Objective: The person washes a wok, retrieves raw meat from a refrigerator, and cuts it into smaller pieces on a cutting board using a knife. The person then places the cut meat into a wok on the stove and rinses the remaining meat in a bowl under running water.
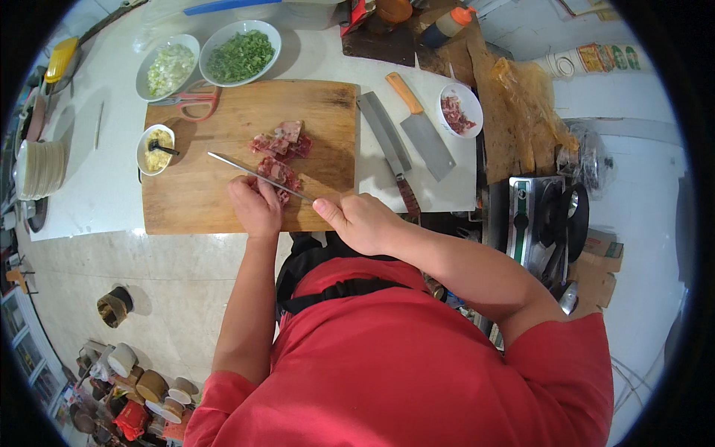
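Note:
My right hand (pixel 357 220) is closed around the handle end of a knife, whose blade (pixel 246 167) points to the upper left over the wooden cutting board (pixel 190 207). Beside the blade, my left hand (pixel 257 207) rests on raw meat (pixel 276 172) near the board's front edge, its fingers curled on the meat. Several cut pieces of meat (pixel 285 139) lie just behind. Red-handled scissors (pixel 198 103) and a small bowl of yellowish paste (pixel 158 142) with a black spoon sit at the board's left side.
Behind the board stand bowls of chopped green herbs (pixel 240 56) and chopped scallion (pixel 167 67). To its right lie a long cleaver (pixel 385 131), a wooden-handled cleaver (pixel 427 139) and a bowl of cut meat (pixel 458 114). A gas stove (pixel 522 223) stands farther right, stacked plates (pixel 42 170) far left.

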`<action>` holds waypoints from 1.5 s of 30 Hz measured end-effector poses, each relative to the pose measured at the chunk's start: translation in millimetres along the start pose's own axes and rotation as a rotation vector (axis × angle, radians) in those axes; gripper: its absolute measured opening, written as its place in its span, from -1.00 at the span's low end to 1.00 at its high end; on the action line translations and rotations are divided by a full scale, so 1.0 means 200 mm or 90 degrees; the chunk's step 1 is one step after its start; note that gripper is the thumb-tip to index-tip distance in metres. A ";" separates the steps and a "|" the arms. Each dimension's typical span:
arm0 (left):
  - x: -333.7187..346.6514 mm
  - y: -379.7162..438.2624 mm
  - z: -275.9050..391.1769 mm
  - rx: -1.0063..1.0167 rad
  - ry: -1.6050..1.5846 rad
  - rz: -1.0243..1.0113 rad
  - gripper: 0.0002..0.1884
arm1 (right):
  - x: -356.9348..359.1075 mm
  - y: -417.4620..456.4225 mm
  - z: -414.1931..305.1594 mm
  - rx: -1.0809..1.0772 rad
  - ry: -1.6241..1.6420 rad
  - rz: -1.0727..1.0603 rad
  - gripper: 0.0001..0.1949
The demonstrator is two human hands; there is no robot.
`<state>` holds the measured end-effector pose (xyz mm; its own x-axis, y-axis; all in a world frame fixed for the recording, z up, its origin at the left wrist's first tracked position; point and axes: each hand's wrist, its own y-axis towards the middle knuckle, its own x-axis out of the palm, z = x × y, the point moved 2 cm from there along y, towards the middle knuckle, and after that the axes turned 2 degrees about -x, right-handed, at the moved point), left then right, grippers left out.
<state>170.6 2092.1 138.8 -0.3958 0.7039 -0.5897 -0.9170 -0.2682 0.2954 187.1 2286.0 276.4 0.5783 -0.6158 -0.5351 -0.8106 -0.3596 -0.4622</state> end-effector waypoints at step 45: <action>-0.04 -0.14 -0.14 -0.068 -0.052 -0.015 -0.77 | 0.19 0.34 -0.13 -0.001 -0.124 -0.124 -0.39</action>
<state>198.4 2075.4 115.2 -0.3733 0.7604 -0.5315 -0.9275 -0.3172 0.1976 151.5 2219.7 242.2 0.7303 -0.3882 -0.5621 -0.6821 -0.4588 -0.5694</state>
